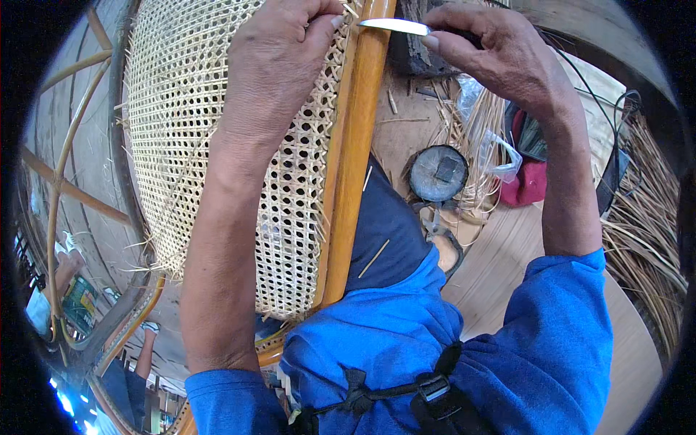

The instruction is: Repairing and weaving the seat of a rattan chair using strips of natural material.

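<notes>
A woven cane panel (196,109) with open holes is set along an orange-brown wooden frame rail (355,167); loose strand ends stick out at its edges. My left hand (283,65) lies over the panel's upper part, thumb and fingers pinched at the edge beside the rail. A pale cane strand (352,9) shows at those fingertips. In my right hand (496,54) is a knife, its shiny narrow blade (395,27) pointing left across the top of the rail. The knife's handle is hidden inside the hand.
Right of the rail are a round dark tin (438,173), pliers (435,221), loose cane strands (475,188) and a red cloth item (523,185). A big bundle of cane (649,225) lies far right. Bent rattan frames (61,181) stand left, near other people's legs (145,351).
</notes>
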Available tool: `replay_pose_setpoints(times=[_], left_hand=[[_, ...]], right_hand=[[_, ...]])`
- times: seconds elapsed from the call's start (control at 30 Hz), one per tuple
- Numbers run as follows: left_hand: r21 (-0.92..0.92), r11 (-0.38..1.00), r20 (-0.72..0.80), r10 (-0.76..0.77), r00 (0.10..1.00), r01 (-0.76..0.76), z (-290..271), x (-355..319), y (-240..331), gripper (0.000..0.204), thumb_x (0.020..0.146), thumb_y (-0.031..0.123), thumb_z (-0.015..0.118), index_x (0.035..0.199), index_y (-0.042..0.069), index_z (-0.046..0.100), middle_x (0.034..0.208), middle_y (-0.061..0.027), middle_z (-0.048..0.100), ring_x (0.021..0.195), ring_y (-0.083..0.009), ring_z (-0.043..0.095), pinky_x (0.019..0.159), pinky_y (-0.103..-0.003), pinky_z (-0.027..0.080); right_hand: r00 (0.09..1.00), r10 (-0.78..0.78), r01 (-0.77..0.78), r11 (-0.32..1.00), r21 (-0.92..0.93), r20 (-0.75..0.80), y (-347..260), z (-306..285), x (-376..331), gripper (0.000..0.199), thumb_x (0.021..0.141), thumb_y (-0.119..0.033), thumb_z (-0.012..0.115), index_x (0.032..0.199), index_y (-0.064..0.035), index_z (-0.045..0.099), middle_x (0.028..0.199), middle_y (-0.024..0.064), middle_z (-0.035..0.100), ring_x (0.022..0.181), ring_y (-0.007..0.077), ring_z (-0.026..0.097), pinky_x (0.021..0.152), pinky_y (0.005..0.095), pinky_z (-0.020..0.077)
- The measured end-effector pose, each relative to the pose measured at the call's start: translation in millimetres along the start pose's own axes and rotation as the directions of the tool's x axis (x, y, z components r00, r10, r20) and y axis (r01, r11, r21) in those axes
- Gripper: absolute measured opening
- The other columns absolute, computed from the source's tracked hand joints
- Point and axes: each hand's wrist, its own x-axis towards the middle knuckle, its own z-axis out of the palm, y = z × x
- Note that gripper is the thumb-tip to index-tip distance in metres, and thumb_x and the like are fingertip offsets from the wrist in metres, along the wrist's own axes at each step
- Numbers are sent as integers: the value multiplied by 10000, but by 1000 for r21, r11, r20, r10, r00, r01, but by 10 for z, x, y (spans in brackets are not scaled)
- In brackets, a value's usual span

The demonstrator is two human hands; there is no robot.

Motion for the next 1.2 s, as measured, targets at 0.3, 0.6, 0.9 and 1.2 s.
replay_pose_setpoints(times=[0.3, 0.6, 0.9, 1.2], left_hand=[[-18, 1000, 3, -5, 1000, 5, -22, 6, -3, 72, 806, 41, 613, 851, -13, 625, 805, -130, 600, 739, -238, 593, 663, -329, 472], [-84, 996, -27, -13, 1000, 10, -46, 8, 49, 76, 807, 40, 593, 845, -16, 627, 774, -141, 594, 719, -247, 594, 658, -335, 475], [-27, 999, -21, -37, 999, 37, -22, 29, 72, 114, 803, 71, 579, 860, -15, 626, 773, -163, 617, 710, -261, 615, 654, -346, 488], [-15, 998, -2, -61, 998, 61, -26, 35, 80, 118, 800, 71, 579, 869, -11, 630, 769, -148, 623, 701, -242, 614, 645, -333, 488]], right_hand=[[999, 7, -4, 999, -45, 50, -85, 2, 77, 248, 845, -236, 572, 925, -13, 644, 729, 128, 641, 655, 214, 624, 609, 331, 474], [998, -34, 44, 973, -226, 48, -252, -20, 69, 181, 837, -202, 571, 798, -28, 602, 652, 149, 569, 629, 335, 569, 579, 396, 447], [966, -246, 203, 907, -368, -73, -349, 25, -115, 169, 826, -217, 602, 814, -51, 570, 742, 135, 564, 773, 332, 575, 662, 419, 463], [969, -238, 201, 913, -355, -66, -148, 69, -95, 179, 838, -217, 592, 825, -40, 575, 754, 144, 570, 775, 335, 580, 667, 412, 467]])
